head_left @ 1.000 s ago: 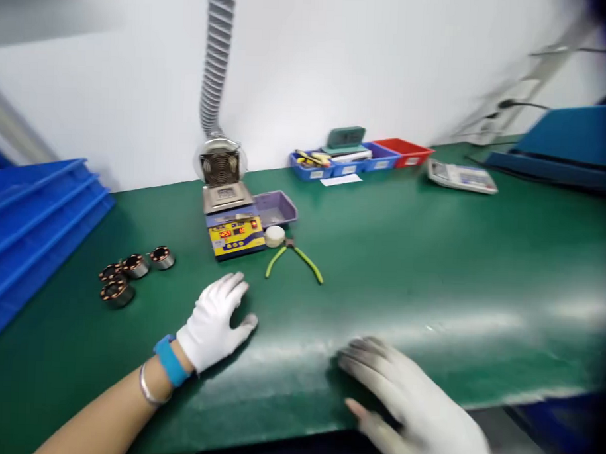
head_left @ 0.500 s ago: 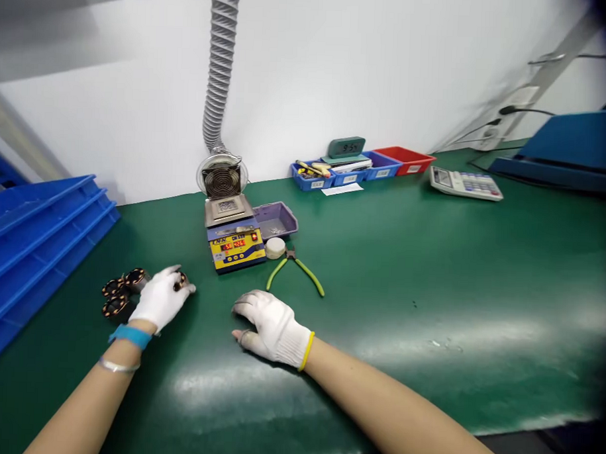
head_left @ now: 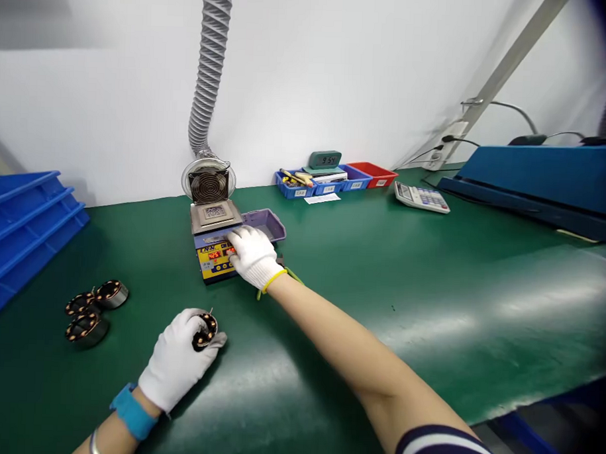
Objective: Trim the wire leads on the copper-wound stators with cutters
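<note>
My left hand point(head_left: 184, 358), in a white glove with bare fingertips, is closed round a motor stator point(head_left: 206, 331), a dark ring with copper windings, low over the green table. My gloved right hand point(head_left: 252, 255) is at the yellow-fronted heating unit point(head_left: 215, 260) with red digits. Its fingers are curled at slim metal tweezers point(head_left: 214, 238) lying across the unit's top ledge; the fingertips are partly hidden. Three more stators point(head_left: 87, 329) stand together at the left. Green-handled cutters point(head_left: 294, 276) lie mostly hidden behind my right wrist.
A grey duct with a round fan hood point(head_left: 208, 181) hangs behind the unit. Beside it sits a purple tray point(head_left: 278, 229). Stacked blue crates point(head_left: 29, 224) stand at left; small bins point(head_left: 372, 174), a clock point(head_left: 325, 159) and a calculator point(head_left: 421, 197) are at the back. A blue machine point(head_left: 543, 182) stands right.
My left hand has lifted one stator away from the group and brought it right and nearer. My right hand has moved from the table up to the heating unit. The view has shifted.
</note>
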A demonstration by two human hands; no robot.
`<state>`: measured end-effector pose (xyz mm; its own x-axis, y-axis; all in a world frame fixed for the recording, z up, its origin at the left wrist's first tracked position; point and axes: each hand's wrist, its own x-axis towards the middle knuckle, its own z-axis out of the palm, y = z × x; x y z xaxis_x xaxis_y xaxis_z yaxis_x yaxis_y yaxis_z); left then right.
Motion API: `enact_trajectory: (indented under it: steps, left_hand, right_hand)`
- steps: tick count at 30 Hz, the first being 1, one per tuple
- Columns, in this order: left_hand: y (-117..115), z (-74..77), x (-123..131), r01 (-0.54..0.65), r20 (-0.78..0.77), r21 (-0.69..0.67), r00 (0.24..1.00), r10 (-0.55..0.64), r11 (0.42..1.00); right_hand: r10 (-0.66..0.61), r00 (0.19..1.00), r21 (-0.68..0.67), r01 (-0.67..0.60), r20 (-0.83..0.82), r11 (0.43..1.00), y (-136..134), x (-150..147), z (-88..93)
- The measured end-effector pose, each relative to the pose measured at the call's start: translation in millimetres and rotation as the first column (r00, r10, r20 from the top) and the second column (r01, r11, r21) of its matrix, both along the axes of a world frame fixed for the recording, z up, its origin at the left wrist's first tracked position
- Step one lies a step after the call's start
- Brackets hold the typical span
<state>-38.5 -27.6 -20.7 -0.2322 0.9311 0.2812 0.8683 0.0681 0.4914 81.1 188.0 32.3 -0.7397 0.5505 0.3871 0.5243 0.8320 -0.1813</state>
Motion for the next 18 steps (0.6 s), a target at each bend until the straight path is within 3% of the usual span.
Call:
enact_trajectory:
  steps: [3, 6, 9, 12, 15, 18]
  left_hand:
    - [-3.3, -4.5, -8.3, 0.064, 0.012, 0.048, 0.998, -0.064, 0.997]
    - [-10.0, -10.2, -11.2, 0.035, 0.14, 0.075, 0.989, -0.045, 0.997]
    - [-11.1, -14.2, -6.8, -0.098, 0.252, 0.048, 0.964, 0.083, 0.994]
    - [-5.1, -14.4, -2.8, -0.208, 0.166, -0.036, 0.963, 0.211, 0.977]
    - [1.1, -13.3, -4.6, -0.198, 0.059, -0.088, 0.977, 0.203, 0.976]
    - [3.0, -13.3, -9.6, -0.164, 0.054, -0.103, 0.984, 0.17, 0.981]
  right_hand:
    - [0.003, 0.994, 0.014, -0.004, 0.11, 1.0, 8.5, -7.2, 4.2]
    - [-0.018, 0.992, 0.013, 0.016, 0.127, 1.0, 16.3, -1.7, 5.6]
    - [-0.099, 0.994, -0.15, 0.091, -0.05, 0.984, 37.4, -0.1, 14.4]
    - [-0.228, 0.959, -0.354, 0.157, -0.168, 0.922, 71.4, -11.6, 31.0]
    - [-0.289, 0.953, -0.409, 0.228, -0.093, 0.884, 101.9, -30.4, 47.0]
    - [-0.32, 0.947, -0.424, 0.278, -0.03, 0.862, 116.0, -45.1, 54.8]
